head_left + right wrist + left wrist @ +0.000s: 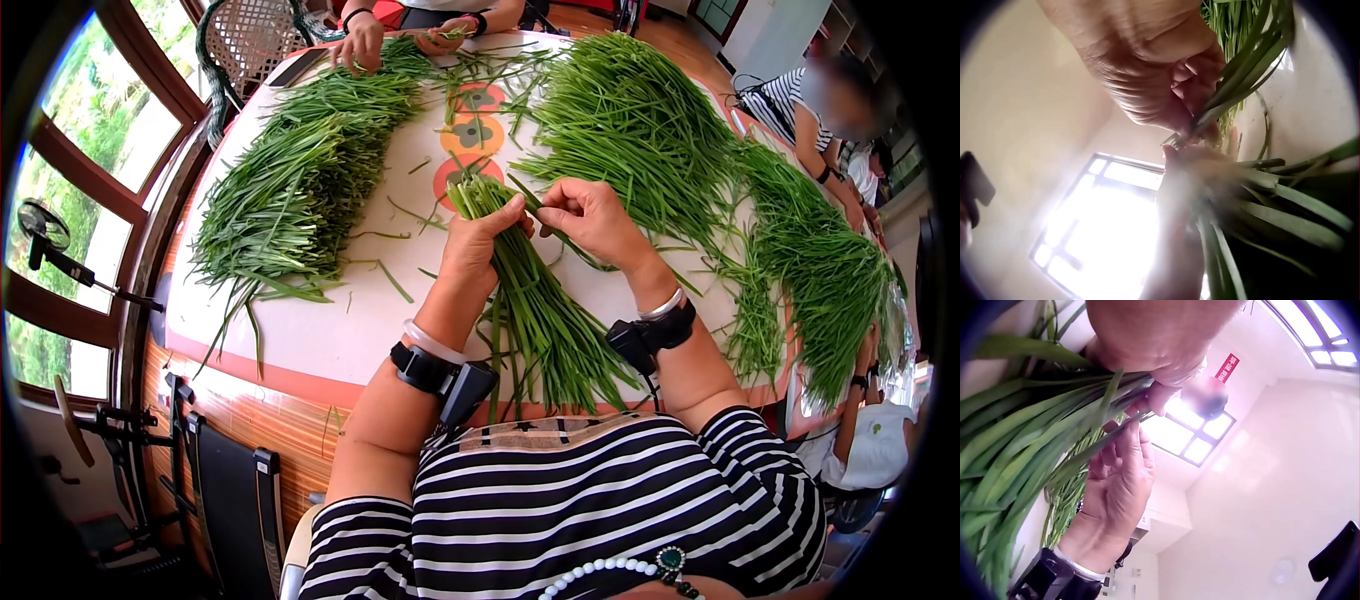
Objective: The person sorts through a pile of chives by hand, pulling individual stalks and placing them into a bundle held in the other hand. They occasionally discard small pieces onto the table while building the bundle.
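Observation:
In the head view my left hand [474, 242] grips a bundle of garlic chives [545, 325] close to its pale cut ends. The long leaves fan down over the table edge in front of my striped shirt. Just right of the bundle's top, my right hand [600, 225] pinches a few chive blades between thumb and fingertips. The right wrist view shows those pinched blades [1238, 90] running down from the fingers, right beside the left hand's thumb. In the left wrist view the bundle's leaves [1029, 444] spread across the left side.
A tall heap of chives [290, 190] lies on the left of the table [320, 325], a larger one [635, 130] at the back right. More chives [820, 260] line the right side. Loose blades lie between. Other people work opposite and at the right; windows [100, 130] are left.

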The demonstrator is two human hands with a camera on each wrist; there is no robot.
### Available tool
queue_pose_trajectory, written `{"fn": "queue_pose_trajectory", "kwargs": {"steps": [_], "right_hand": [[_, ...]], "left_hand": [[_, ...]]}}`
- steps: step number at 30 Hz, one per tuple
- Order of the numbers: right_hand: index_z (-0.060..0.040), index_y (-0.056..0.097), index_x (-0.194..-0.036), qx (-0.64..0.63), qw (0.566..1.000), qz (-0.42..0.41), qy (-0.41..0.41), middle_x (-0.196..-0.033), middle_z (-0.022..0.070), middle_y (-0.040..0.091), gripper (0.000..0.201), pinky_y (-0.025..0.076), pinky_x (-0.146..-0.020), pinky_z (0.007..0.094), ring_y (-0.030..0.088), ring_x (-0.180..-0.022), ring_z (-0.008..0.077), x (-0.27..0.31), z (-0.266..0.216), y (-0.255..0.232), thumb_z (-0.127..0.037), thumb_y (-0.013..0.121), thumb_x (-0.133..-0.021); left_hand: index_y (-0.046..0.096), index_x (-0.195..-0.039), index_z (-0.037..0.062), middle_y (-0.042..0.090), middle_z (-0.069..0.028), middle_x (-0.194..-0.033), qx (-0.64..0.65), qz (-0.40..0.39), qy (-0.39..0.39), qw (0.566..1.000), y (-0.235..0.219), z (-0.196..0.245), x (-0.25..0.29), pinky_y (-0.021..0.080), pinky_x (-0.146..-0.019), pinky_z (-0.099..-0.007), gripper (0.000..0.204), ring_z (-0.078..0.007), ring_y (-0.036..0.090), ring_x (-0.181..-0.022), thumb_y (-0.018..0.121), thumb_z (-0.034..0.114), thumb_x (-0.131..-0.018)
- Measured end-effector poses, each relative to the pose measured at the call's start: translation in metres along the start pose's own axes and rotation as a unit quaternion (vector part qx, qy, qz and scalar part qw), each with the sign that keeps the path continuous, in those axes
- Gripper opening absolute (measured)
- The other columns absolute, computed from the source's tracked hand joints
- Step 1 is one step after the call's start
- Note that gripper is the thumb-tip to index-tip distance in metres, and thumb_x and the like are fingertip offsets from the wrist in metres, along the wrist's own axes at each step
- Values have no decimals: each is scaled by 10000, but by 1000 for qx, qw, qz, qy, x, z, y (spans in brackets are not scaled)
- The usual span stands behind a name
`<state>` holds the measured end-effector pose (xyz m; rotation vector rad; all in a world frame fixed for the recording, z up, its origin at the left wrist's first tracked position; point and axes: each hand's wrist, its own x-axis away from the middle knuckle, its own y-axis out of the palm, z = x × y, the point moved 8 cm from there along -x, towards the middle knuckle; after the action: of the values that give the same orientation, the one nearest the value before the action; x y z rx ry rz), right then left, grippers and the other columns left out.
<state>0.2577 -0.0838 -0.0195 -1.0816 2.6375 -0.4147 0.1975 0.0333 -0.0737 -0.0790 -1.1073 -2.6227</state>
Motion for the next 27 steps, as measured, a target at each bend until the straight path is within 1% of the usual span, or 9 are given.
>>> {"fn": "queue_pose_trajectory", "kwargs": {"steps": [5,8,9,12,15,17,19,23,27], "right_hand": [[16,600,-910,-65,997,-41,23,-753,19,649,65,487,-623,201,635,-717,67,-1,5,2,-35,634,-890],[22,619,-891,-81,996,-30,-4,-712,32,653,97,475,-574,207,613,-645,63,1,-5,7,-51,673,-855],[17,629,-882,-34,999,-15,-19,-694,14,637,91,452,-558,208,561,-614,48,0,-4,8,-49,680,-845],[10,634,-852,43,999,12,2,-675,4,617,83,427,-540,214,508,-590,42,3,-9,3,-57,681,-838],[9,635,-827,46,998,32,-37,-657,9,608,87,419,-532,223,497,-584,42,3,-10,-4,-66,677,-837],[9,633,-828,16,999,9,-33,-655,16,613,90,423,-536,225,510,-590,44,1,-3,-2,-72,672,-841],[10,626,-819,0,1000,-18,-6,-655,22,627,92,431,-542,232,530,-595,50,2,-3,2,-69,665,-845],[15,633,-828,-14,999,-37,-1,-668,27,639,83,439,-551,244,555,-607,63,2,0,6,-62,654,-849],[24,641,-848,46,998,-45,-17,-693,45,646,99,448,-588,254,565,-640,81,3,1,3,-73,659,-842]], "left_hand": [[599,-881,18,615,-67,-706,15,-12,2,1000,1,0,-1,474,-552,-295,193,-176,596,-619,748,117,-809],[599,-891,29,613,-60,-704,-21,0,18,1000,-4,-1,-3,472,-549,-292,211,-172,594,-615,761,132,-800],[600,-894,32,613,-57,-704,-25,1,25,999,-4,0,-3,472,-548,-290,217,-171,594,-615,764,136,-797],[601,-903,40,612,-51,-704,-34,4,34,999,-2,2,-1,472,-545,-287,230,-166,594,-615,773,144,-791],[603,-908,42,613,-51,-707,-32,10,29,999,-4,2,-1,477,-546,-289,230,-164,593,-615,774,142,-791],[604,-911,41,614,-52,-711,-31,19,34,999,-6,3,-2,481,-547,-292,229,-164,594,-616,773,140,-792],[601,-905,38,614,-54,-716,-28,11,36,999,-3,4,0,484,-548,-294,223,-164,594,-616,769,135,-795],[610,-908,23,623,-50,-750,-41,-14,48,998,-2,4,-4,496,-567,-300,208,-163,603,-635,759,124,-803],[632,-975,-9,657,-67,-854,-51,-36,17,998,7,5,3,528,-631,-309,224,-170,631,-714,727,139,-837]]}}
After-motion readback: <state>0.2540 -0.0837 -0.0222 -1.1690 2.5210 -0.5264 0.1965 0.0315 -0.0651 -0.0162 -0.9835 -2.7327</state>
